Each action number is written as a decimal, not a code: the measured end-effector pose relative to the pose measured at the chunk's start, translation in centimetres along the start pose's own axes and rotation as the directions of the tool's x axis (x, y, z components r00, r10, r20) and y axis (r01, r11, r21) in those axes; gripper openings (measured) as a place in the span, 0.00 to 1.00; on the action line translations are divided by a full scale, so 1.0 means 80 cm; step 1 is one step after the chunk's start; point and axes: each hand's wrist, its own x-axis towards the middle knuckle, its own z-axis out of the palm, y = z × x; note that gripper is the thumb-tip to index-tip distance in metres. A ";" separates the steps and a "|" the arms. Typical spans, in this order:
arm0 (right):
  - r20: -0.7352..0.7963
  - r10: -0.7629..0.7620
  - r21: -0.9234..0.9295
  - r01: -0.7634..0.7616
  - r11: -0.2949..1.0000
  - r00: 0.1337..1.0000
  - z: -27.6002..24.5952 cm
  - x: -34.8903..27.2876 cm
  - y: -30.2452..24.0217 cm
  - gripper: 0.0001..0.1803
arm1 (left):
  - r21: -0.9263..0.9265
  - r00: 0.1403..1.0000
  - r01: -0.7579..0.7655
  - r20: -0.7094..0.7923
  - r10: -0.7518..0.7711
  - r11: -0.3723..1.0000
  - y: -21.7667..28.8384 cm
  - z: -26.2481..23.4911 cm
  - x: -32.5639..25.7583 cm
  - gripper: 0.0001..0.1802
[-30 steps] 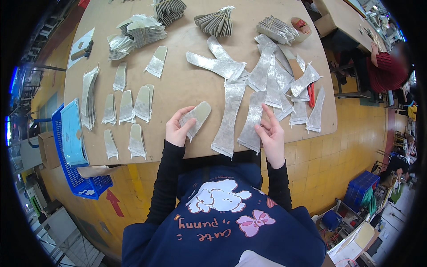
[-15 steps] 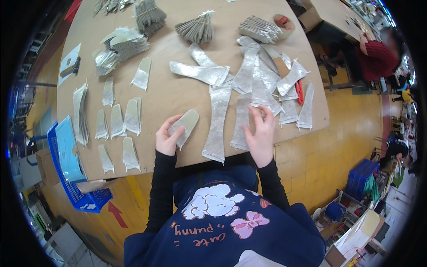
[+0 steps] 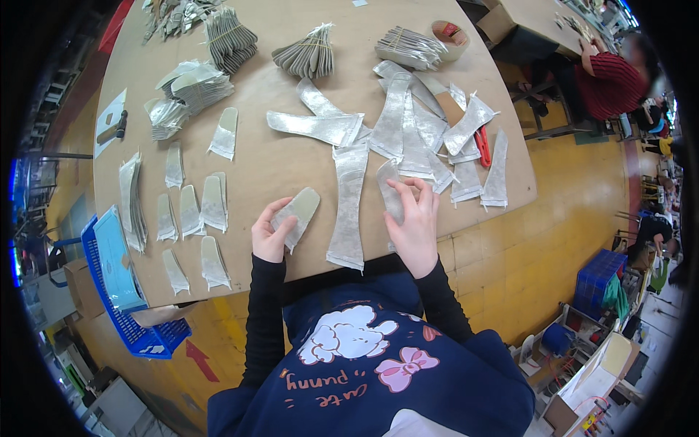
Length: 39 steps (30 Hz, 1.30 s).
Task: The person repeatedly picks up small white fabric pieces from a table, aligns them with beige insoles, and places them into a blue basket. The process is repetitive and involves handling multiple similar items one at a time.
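My left hand (image 3: 271, 231) is closed on a small tapered grey fabric piece (image 3: 300, 216), with the thumb on top. Its pale rounded end points away from me. My right hand (image 3: 415, 227) has its thumb and bent fingers at a curved silvery strip (image 3: 388, 177), which looks gripped by its right edge. Between the hands, a longer silvery strip (image 3: 348, 218) lies flat, its stitched end towards me. Beyond it, two more strips (image 3: 313, 125) cross each other. Several similar strips (image 3: 408, 131) overlap in a loose pile past my right hand.
Small tapered pieces (image 3: 212, 202) lie in rows at left, beside a stacked bundle (image 3: 132, 204). Banded bundles (image 3: 306, 52) and a tape roll (image 3: 451, 40) stand at the back. A red-handled tool (image 3: 483, 146) lies by the pile. A blue basket (image 3: 138, 331) hangs near the table's left edge. A person (image 3: 615, 84) sits at far right.
My right hand has closed in on the curved strip, which now stands narrower and turned in its grasp. The left hand still holds its small piece. The whole view has shifted slightly.
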 end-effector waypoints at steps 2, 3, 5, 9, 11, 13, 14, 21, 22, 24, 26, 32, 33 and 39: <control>-0.011 -0.031 0.042 0.032 0.999 0.999 0.007 0.000 -0.007 0.30 | 0.031 1.000 0.006 -0.013 -0.006 1.000 0.000 0.000 0.000 0.21; -0.007 -0.055 0.114 0.055 0.992 0.998 0.015 0.001 -0.012 0.31 | 0.025 1.000 0.010 -0.017 -0.010 1.000 0.000 0.000 0.001 0.22; 0.023 -0.091 0.156 0.086 0.984 0.996 0.028 0.001 -0.024 0.32 | 0.004 1.000 0.011 -0.011 -0.011 1.000 -0.001 0.000 0.003 0.22; 0.071 -0.131 0.066 0.126 0.990 0.989 0.047 0.005 -0.045 0.33 | -0.171 0.996 0.088 0.047 -0.082 0.981 0.004 -0.007 0.005 0.23; 0.119 -0.090 0.126 0.075 0.989 0.989 0.046 0.011 -0.049 0.33 | -0.192 0.990 0.125 0.088 -0.110 0.974 0.007 -0.012 0.005 0.22; 0.249 0.037 0.238 -0.098 0.966 0.968 0.039 0.019 -0.051 0.31 | -0.232 0.987 0.148 0.089 -0.131 0.961 0.009 -0.017 0.007 0.23; 0.242 -0.017 0.321 -0.063 0.945 0.970 0.034 0.020 -0.051 0.31 | -0.259 0.985 0.160 0.097 -0.139 0.952 0.009 -0.019 0.008 0.24; 0.243 -0.369 0.580 0.170 0.796 0.897 0.004 0.006 -0.047 0.28 | -0.301 0.964 0.085 0.265 -0.002 0.950 -0.010 -0.032 0.004 0.33; 0.220 -0.440 0.586 0.243 0.773 0.871 0.008 0.005 -0.047 0.29 | -0.251 0.951 0.036 0.306 0.044 0.967 -0.012 -0.033 0.002 0.31; 0.233 -0.459 0.583 0.255 0.772 0.857 0.016 0.001 -0.048 0.29 | 0.093 0.957 -0.037 0.289 0.009 0.995 -0.010 -0.039 -0.002 0.25; 0.244 -0.472 0.553 0.278 0.785 0.847 0.027 -0.002 -0.049 0.29 | 0.218 0.972 -0.069 0.234 0.017 0.974 -0.012 -0.034 -0.002 0.19; 0.111 -0.481 0.429 0.395 0.812 0.870 0.046 -0.001 -0.049 0.22 | 0.233 0.995 -0.024 0.095 0.002 0.972 -0.008 -0.006 -0.014 0.13; 0.144 -0.496 0.411 0.404 0.817 0.856 0.047 0.001 -0.047 0.20 | 0.257 0.995 -0.043 0.101 0.017 0.966 -0.007 -0.002 -0.015 0.12; 0.198 -0.585 0.317 0.514 0.798 0.786 0.054 0.009 -0.048 0.12 | 0.370 0.995 -0.094 0.054 0.080 0.924 -0.006 0.015 -0.020 0.12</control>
